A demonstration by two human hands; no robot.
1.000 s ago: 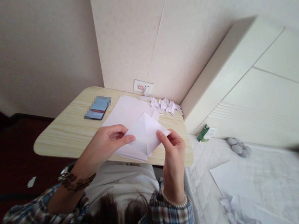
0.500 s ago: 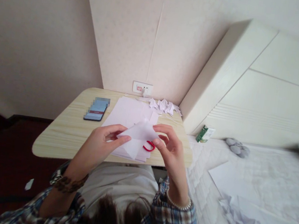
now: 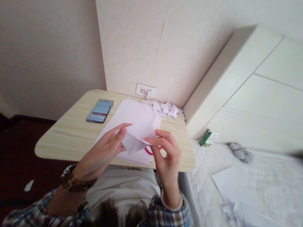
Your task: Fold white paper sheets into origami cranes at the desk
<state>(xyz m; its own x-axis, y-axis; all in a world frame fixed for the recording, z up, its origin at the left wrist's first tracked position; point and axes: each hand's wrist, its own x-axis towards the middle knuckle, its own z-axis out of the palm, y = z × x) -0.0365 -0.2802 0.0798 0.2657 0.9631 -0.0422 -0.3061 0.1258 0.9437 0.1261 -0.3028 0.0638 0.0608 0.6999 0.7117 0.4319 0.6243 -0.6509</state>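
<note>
My left hand [image 3: 105, 151] and my right hand [image 3: 166, 156] both pinch a folded white paper [image 3: 137, 138] held just above the light wooden table [image 3: 63, 135]. The left fingers grip its left edge, the right fingers its right side. Under the paper lies a stack of white sheets [image 3: 129, 116]. A red scissors handle [image 3: 151, 150] peeks out beside my right hand. Several small folded paper shapes [image 3: 168, 109] lie at the table's far edge.
A phone [image 3: 100, 111] lies on the table's left part. A wall socket [image 3: 146, 90] sits behind the table. To the right is a bed [image 3: 270, 179] with a white headboard, a green carton [image 3: 207, 138], grey stones [image 3: 240, 152] and crumpled paper [image 3: 248, 225].
The paper has been folded smaller and tilted down between my hands. Both hands drew closer together, and the red scissors handle came into view under them.
</note>
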